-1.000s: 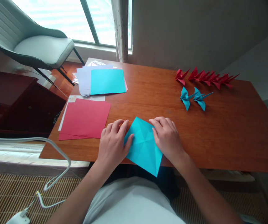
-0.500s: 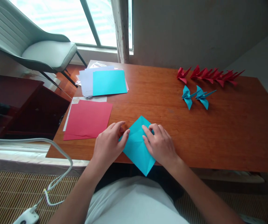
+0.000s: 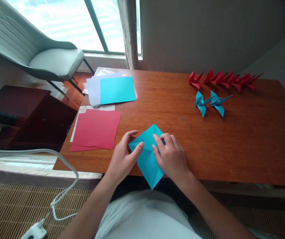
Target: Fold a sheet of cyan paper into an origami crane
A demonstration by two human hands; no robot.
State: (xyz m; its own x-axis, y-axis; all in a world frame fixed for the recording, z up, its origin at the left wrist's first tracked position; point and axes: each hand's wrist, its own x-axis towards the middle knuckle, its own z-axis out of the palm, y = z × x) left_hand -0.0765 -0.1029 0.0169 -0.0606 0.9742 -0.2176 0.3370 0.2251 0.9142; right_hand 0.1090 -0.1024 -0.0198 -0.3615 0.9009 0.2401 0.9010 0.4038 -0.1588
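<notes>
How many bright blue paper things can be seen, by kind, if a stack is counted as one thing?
Folded blue birds: 2
Creased blue sheet, being handled: 1
Flat blue stack: 1
Total: 4

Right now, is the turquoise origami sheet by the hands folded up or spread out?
Spread out: the turquoise origami sheet shows a broad diamond face marked with creases. The right hand hides its right corner.

table [image 3: 242, 146]: stacks [image 3: 96, 129] left | paper birds [image 3: 217, 103] back right | sheet [image 3: 147, 162] over front edge
</notes>
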